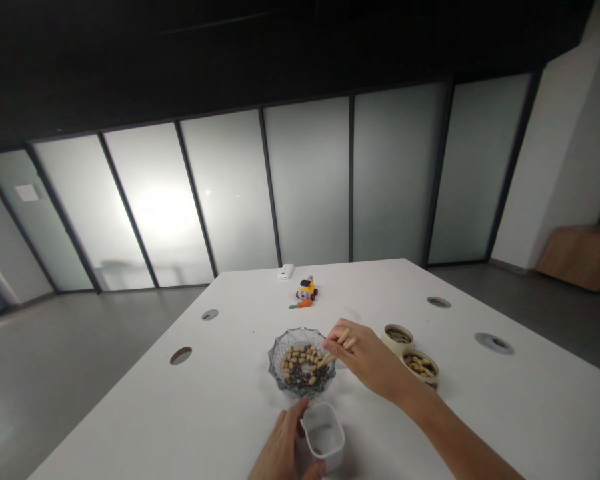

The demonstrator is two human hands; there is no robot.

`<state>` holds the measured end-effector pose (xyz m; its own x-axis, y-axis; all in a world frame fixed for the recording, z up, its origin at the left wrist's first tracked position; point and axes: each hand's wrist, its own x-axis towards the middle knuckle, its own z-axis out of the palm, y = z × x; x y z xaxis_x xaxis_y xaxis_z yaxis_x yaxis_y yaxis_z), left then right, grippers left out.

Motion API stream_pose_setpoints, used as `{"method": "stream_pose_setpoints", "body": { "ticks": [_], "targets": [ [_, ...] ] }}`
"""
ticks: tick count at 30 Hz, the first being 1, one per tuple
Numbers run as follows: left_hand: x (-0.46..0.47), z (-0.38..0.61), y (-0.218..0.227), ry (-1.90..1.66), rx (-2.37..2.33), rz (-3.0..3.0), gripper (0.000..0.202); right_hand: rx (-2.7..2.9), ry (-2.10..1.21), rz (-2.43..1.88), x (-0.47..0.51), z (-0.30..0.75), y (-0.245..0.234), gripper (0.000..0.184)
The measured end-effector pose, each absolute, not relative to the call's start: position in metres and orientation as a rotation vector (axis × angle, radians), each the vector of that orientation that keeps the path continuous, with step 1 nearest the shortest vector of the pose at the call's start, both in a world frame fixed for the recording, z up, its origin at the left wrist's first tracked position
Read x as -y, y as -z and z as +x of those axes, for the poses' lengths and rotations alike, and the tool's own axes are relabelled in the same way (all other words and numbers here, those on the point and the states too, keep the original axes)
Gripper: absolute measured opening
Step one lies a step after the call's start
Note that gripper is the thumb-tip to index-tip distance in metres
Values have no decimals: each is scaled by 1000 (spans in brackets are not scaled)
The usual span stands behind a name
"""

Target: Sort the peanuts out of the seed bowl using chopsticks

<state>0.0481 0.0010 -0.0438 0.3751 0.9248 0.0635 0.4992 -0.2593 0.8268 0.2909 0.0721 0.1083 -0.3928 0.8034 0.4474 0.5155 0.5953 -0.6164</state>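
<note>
A clear glass bowl (pixel 280 347) sits on the white table (pixel 480 400), filled with pale peanuts and dark seeds. My right hand (pixel 365 357) reaches over the bowl's right rim, fingers pinched on wooden chopsticks (pixel 336 348) whose tips touch the nuts. My left hand (pixel 285 447) is curled round a small clear square plastic container (pixel 324 437) at the table's near edge, just below the bowl. The container looks nearly empty.
Two small round cups stand right of my right hand: one with dark seeds (pixel 398 336), one with peanuts (pixel 421 366). Farther back lie a yellow toy (pixel 307 289), an orange carrot toy (pixel 303 304) and a white box (pixel 285 271). Round cable holes dot the table.
</note>
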Motion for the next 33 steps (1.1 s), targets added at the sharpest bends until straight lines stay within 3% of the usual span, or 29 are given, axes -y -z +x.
{"method": "stream_pose_setpoints", "body": {
  "ticks": [10, 20, 33],
  "targets": [
    [2, 49, 41, -698, -1267, 1916, 90, 2097, -490, -1022, -75, 288, -100, 43],
    [-15, 51, 85, -780, -1202, 2035, 102, 2101, -553, -1012, -76, 290, -100, 38],
    [-6, 45, 54, -701, -1183, 2029, 98, 2096, -480, -974, -78, 291, -99, 42]
  ]
}}
